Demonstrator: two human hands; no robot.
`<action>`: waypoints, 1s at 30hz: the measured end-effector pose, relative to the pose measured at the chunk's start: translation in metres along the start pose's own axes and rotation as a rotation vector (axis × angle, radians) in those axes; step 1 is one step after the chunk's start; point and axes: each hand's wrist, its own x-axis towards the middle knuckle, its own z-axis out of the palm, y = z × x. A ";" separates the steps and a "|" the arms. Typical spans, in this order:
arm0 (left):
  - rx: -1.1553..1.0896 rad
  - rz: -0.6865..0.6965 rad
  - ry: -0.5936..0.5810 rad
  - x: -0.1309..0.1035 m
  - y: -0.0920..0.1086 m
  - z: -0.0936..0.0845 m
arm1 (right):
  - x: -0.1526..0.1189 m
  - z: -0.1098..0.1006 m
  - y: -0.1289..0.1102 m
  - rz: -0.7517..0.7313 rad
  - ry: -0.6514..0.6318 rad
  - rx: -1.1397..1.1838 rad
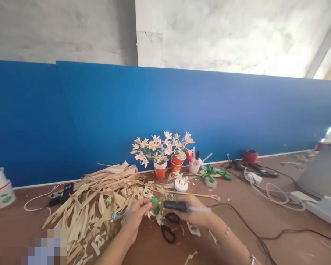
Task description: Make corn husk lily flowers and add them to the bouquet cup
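A curled green strip (155, 206) is pinched by the left hand (136, 218), a black glue gun (177, 206) gripped by the right hand (194, 214).

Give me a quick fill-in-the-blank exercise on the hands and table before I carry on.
1. The glue gun is in the ____ hand.
2. The piece in the left hand is ____.
3. The scissors' handles are ____.
4. The partition behind the flowers is ____.

Missing words: right; green; black; blue.
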 end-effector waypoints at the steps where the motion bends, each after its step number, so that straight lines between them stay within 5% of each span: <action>1: -0.040 -0.009 0.011 0.000 0.001 -0.001 | -0.006 -0.011 -0.003 0.042 -0.105 0.133; 4: -0.066 -0.041 0.032 -0.001 0.002 -0.001 | -0.027 -0.049 0.005 0.129 -0.320 0.345; 7: -0.016 -0.031 0.026 -0.001 0.003 0.000 | -0.042 -0.079 0.031 0.268 -0.112 0.192; 10: 0.001 -0.009 0.006 -0.002 0.003 0.001 | -0.039 -0.084 0.057 0.311 0.048 -0.077; 18: 0.033 -0.018 -0.001 -0.001 0.003 0.000 | -0.015 -0.053 0.080 0.477 0.166 -0.503; 24: 0.061 -0.006 -0.032 0.000 0.003 0.002 | -0.011 -0.041 0.037 0.480 0.246 -0.607; 28: 0.046 -0.010 -0.037 0.000 0.003 0.003 | 0.018 0.007 -0.002 0.159 0.223 -0.176; 30: 0.036 -0.003 -0.048 0.000 0.002 0.002 | 0.035 0.036 -0.010 0.195 0.155 0.116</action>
